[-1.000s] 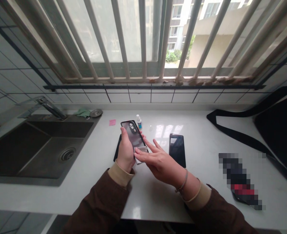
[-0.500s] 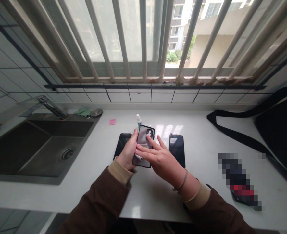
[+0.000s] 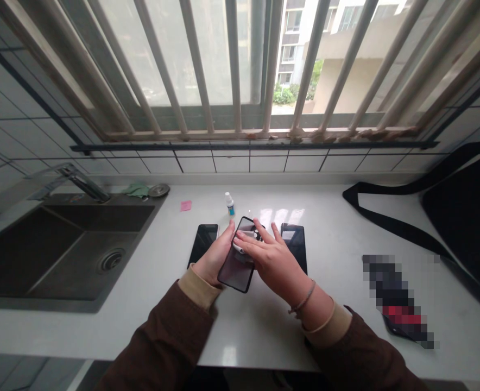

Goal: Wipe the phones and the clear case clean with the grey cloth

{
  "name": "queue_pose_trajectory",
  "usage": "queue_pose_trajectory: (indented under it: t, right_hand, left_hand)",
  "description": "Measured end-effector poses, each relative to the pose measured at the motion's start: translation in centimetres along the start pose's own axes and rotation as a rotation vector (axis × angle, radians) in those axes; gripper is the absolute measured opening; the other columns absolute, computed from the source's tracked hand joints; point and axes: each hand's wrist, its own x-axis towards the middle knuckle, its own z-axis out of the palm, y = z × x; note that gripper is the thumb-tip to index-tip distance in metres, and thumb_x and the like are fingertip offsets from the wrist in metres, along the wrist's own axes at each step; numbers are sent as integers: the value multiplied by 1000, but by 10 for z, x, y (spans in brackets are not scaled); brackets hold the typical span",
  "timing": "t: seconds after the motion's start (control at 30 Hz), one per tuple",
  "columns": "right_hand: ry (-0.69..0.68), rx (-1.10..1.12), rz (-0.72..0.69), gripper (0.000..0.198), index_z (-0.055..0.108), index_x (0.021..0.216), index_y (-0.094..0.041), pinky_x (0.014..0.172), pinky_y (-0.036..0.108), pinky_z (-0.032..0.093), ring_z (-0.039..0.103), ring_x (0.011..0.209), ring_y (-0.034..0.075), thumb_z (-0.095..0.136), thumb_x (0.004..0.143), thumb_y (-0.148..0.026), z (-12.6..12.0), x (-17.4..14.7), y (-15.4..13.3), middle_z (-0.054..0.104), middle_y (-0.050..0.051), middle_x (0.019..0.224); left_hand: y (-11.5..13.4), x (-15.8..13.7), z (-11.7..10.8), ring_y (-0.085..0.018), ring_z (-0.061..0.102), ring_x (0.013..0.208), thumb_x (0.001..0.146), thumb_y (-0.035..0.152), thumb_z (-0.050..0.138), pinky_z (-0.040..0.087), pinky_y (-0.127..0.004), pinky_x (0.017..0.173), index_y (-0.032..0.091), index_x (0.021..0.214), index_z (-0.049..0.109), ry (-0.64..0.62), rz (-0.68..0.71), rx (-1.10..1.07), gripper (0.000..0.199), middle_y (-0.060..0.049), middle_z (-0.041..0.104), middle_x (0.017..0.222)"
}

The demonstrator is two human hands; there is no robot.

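My left hand [image 3: 215,254] grips a translucent phone case [image 3: 235,274] with a black rim along its left edge, above the counter. The case leans to the right, its camera cutouts partly covered by fingers. Lying across it, my right hand [image 3: 273,259] presses a small white cloth [image 3: 239,248] onto the upper part, fingers stretched over it. Most of the cloth is hidden. A dark phone [image 3: 202,241] lies on the counter behind my left hand, and a second dark phone [image 3: 296,251] behind my right. Beyond the case stands a small white bottle [image 3: 229,204] with a blue label.
On the left is a steel sink [image 3: 67,307] with a faucet [image 3: 86,183], a green cloth [image 3: 136,190] and a round drain strainer [image 3: 159,190]. A pink paper [image 3: 185,206] lies on the white counter [image 3: 338,304]. A black bag [image 3: 468,212] with a strap and a pixelated object [image 3: 395,298] lie right.
The phone case has moved slightly nearer and tilted further right. My right hand has slid the cloth up toward the camera cutouts. The bottle is now fully in view.
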Motion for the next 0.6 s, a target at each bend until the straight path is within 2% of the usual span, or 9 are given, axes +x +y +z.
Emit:
queue_pose_trajectory:
  t: [0.23, 0.4, 0.6]
  right_hand:
    - [4, -5, 33, 72, 55, 153, -33, 123, 80, 22, 19, 163, 36, 59, 91, 2, -1, 0, 7, 58, 5, 157]
    - [16, -25, 72, 64, 58, 150, -32, 121, 81, 24, 19, 163, 37, 54, 95, 1, -1, 0, 10, 58, 5, 157]
    - [59, 11, 59, 58, 59, 143, -27, 124, 78, 26, 20, 163, 32, 47, 96, 3, 0, 2, 11, 60, 8, 156]
  left_hand:
    - [-1, 0, -9, -28, 79, 77, 103, 68, 44, 64, -42, 75, 13, 139, 67, 23, -57, 118, 70, -18, 81, 99]
    - [1, -4, -6, -29, 75, 68, 100, 73, 42, 64, -44, 69, 13, 125, 74, 124, -97, 221, 73, -17, 79, 82]
    - [2, -7, -2, -30, 75, 68, 101, 72, 42, 63, -45, 70, 14, 119, 76, 97, -91, 220, 70, -16, 78, 81]
